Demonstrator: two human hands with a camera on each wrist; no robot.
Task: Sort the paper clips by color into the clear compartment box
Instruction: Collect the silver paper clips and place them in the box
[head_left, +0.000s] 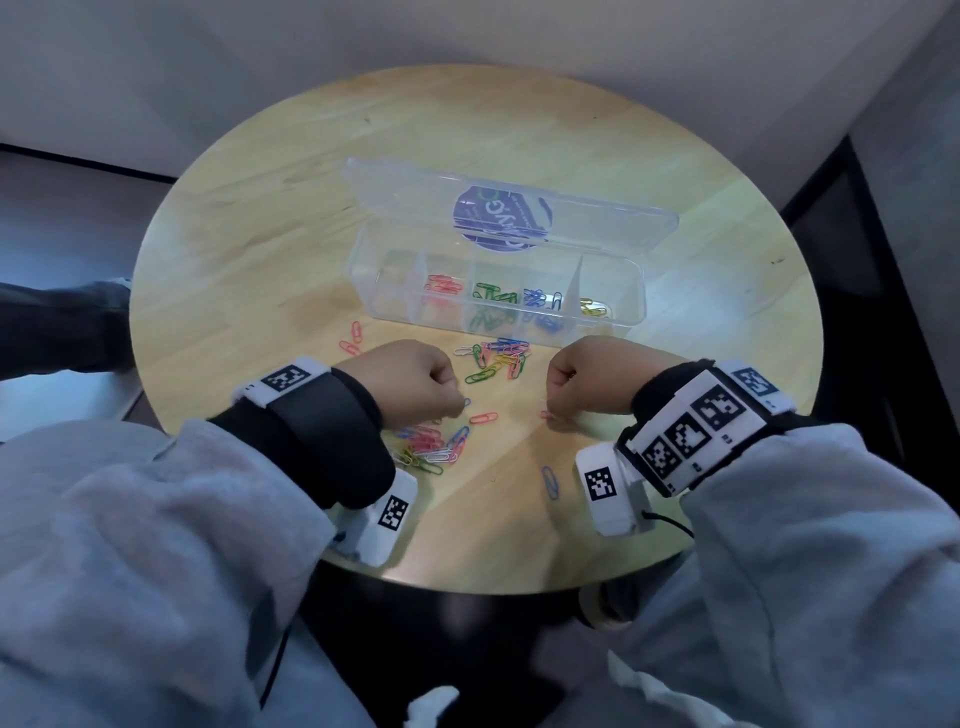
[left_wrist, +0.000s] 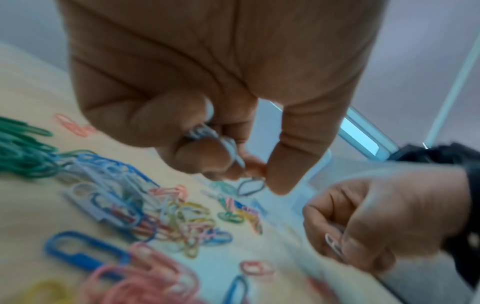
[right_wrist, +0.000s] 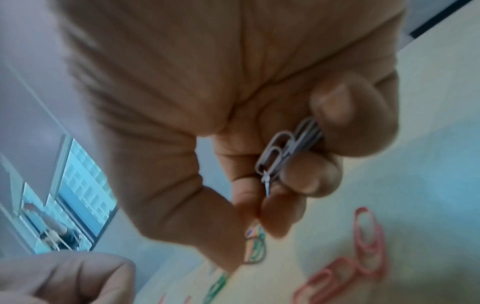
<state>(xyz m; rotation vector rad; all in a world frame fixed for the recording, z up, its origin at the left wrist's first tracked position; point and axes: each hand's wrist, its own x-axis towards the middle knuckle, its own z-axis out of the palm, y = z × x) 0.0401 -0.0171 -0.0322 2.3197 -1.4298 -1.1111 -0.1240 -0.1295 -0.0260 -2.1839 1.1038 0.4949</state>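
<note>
The clear compartment box (head_left: 631, 291) stands open at mid-table, with red (head_left: 442, 285), green (head_left: 493, 299), blue (head_left: 540, 304) and yellow clips (head_left: 594, 307) in separate compartments; its leftmost compartment looks empty. Loose mixed clips lie in a pile (head_left: 498, 357) before the box and another pile (head_left: 431, 444) by my left wrist. My left hand (head_left: 457, 408) curls around white clips (left_wrist: 207, 133), its thumb and forefinger pinching a dark clip (left_wrist: 250, 185) just above the table. My right hand (head_left: 553, 413) grips a bunch of white clips (right_wrist: 288, 152), fingertips low over pink clips (right_wrist: 369, 236).
The round wooden table (head_left: 270, 218) ends just under my forearms. The box lid (head_left: 415, 192) lies tilted back behind the box. Two pink clips (head_left: 353, 338) lie at the left, a single blue clip (head_left: 549, 482) near my right wrist, and a pink clip (head_left: 483, 417) between my hands.
</note>
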